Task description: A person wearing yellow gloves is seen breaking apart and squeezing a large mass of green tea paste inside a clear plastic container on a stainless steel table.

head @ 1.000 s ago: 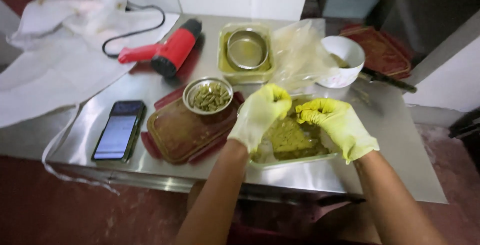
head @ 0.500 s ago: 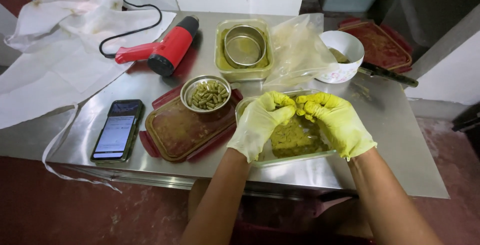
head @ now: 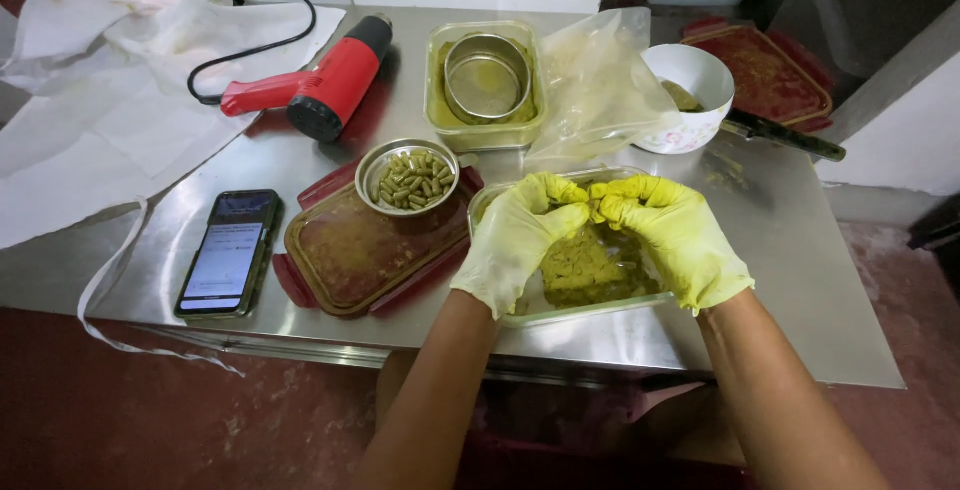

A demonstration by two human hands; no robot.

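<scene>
Both my hands wear yellow-green gloves. My left hand (head: 520, 240) and my right hand (head: 675, 235) meet fingertip to fingertip above a clear rectangular container (head: 560, 312) that holds a block of green powder (head: 580, 268). The fingers of both hands are pinched together on something small that the gloves hide. To the left, a small steel bowl of green capsules (head: 407, 177) rests on a brown lid with red clips (head: 355, 250).
On the steel table (head: 800, 280) lie a phone (head: 228, 252), a red heat gun (head: 320, 85) with its black cord, a square tub holding a steel sieve (head: 486, 80), a plastic bag (head: 600, 80), a white bowl (head: 690, 95), a knife (head: 785, 135) and a second brown lid (head: 765, 70). White cloth (head: 90, 100) covers the left.
My hands have lifted from the powder block and drawn together until the fingertips touch. The camera has come closer to the table.
</scene>
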